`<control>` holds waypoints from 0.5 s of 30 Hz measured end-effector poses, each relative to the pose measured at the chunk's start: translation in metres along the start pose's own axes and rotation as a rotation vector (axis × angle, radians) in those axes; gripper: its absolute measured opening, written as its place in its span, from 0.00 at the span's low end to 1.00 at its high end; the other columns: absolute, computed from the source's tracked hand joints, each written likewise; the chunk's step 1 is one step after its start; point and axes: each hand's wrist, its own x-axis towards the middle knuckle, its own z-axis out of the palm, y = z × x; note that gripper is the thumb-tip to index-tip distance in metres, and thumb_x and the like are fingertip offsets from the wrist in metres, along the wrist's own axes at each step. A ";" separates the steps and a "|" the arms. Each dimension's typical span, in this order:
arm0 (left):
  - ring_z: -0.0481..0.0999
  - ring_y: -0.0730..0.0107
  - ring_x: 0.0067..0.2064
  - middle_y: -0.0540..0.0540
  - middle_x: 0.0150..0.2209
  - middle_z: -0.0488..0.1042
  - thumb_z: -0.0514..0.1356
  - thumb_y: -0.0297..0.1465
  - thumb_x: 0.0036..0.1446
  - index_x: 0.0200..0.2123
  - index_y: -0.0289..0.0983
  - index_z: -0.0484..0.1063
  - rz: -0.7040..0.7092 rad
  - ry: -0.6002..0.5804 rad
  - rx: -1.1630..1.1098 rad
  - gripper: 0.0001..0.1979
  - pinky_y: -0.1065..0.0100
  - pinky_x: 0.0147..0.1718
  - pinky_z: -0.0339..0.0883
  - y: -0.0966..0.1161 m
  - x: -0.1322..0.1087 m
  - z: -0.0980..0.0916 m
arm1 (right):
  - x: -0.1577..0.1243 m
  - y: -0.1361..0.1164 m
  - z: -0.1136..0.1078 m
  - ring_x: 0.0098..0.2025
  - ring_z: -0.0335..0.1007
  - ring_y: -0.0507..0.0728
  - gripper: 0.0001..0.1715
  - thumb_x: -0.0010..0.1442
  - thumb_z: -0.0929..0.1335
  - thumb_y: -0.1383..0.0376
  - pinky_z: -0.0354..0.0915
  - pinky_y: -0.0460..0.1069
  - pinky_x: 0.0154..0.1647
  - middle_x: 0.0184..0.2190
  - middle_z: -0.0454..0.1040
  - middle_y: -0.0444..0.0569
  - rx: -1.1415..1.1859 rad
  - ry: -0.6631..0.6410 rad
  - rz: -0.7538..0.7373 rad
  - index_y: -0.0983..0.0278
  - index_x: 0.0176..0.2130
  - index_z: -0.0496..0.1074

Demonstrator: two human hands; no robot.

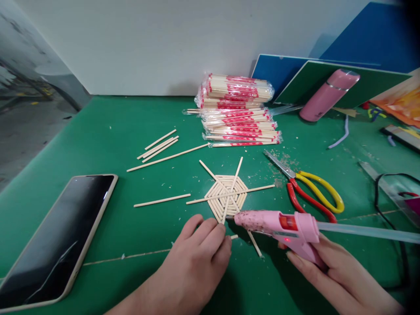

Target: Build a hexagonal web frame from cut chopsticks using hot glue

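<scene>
A hexagonal web of wooden chopsticks (226, 194) lies flat on the green table, with longer chopsticks sticking out as spokes. My left hand (203, 258) is closed at its near edge, fingers curled over the lower end of one spoke. A short stick end (234, 237) shows beside those fingers, and their tips are partly hidden. In my right hand (334, 271) is a pink hot glue gun (278, 223), its red light on and a clear glue stick (367, 230) in its back. The dark nozzle points left, at the web's near edge beside my left fingers.
Loose chopsticks (162, 200) and cut pieces (160, 146) lie left of the web. Wrapped chopstick packs (239, 109) are piled behind it. Scissors (295, 175) with red and yellow handles lie right; a phone (55, 236) lies left. A pink bottle (330, 95) leans against boards (302, 83). A black cable (377, 197) curves at right.
</scene>
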 end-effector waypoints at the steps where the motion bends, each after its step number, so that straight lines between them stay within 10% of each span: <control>1: 0.67 0.67 0.39 0.49 0.35 0.70 0.52 0.27 0.54 0.37 0.38 0.68 0.003 0.001 0.002 0.07 0.59 0.46 0.51 0.000 0.001 -0.001 | 0.000 0.001 0.001 0.50 0.64 0.58 0.23 0.59 0.60 0.62 0.64 0.49 0.48 0.51 0.66 0.51 -0.001 -0.006 0.010 0.61 0.54 0.59; 15: 0.67 0.65 0.40 0.48 0.38 0.70 0.53 0.30 0.53 0.39 0.38 0.66 0.029 -0.059 0.008 0.09 0.58 0.47 0.50 -0.002 -0.001 -0.004 | -0.012 0.010 0.010 0.50 0.64 0.58 0.21 0.58 0.61 0.58 0.64 0.50 0.48 0.49 0.67 0.52 -0.090 0.062 0.077 0.61 0.50 0.62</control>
